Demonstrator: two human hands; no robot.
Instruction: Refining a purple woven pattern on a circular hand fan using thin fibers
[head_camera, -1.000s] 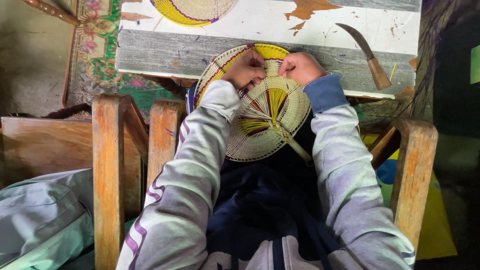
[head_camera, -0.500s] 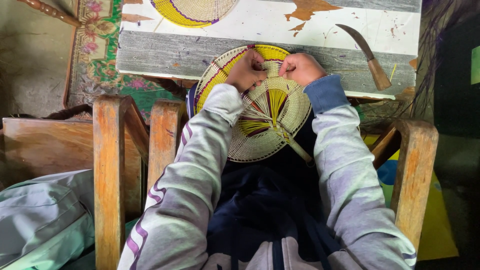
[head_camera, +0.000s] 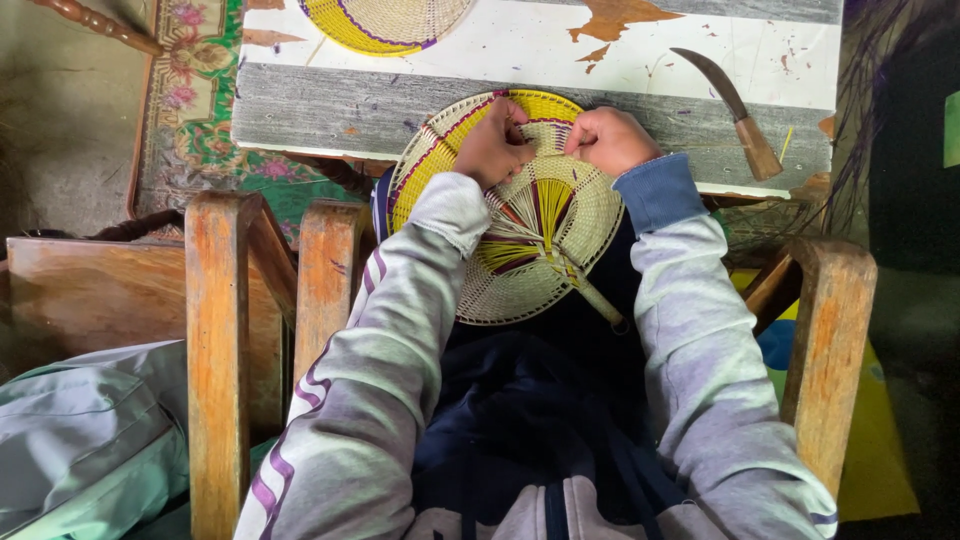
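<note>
A round woven fan is held over the lap, its far edge resting against the near edge of the painted table. Most of the disc is seen to be closely woven in cream with yellow and purple bands; only a wedge of bare spokes near the centre, fanning out from the handle, is judged left to fill. The left hand and right hand are closed at the far rim, fingers pinched on strands. Further off, a curved knife lies to the right, and a second woven piece at the far left.
</note>
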